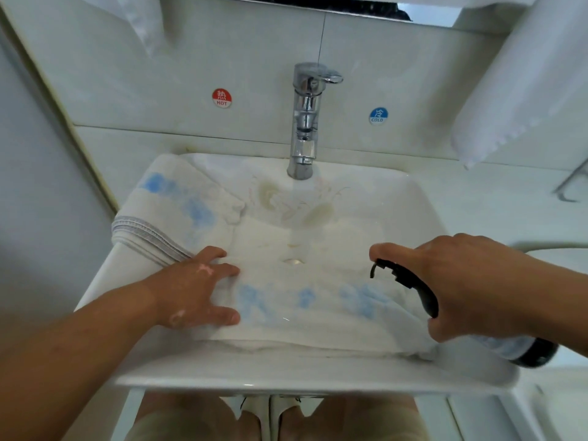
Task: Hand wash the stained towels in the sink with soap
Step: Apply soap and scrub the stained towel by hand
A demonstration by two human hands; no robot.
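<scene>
My left hand (fingers spread) presses the towel at the sink's front; my right hand grips a bottle.

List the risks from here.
1. The tap runs onto the towel spread across the sink; if it covers the drain, water may rise and spill.
2. The second towel hangs over the left rim and could drip or slide off.
3. The right hand holds the bottle tilted; its contents may miss the towel.
</scene>
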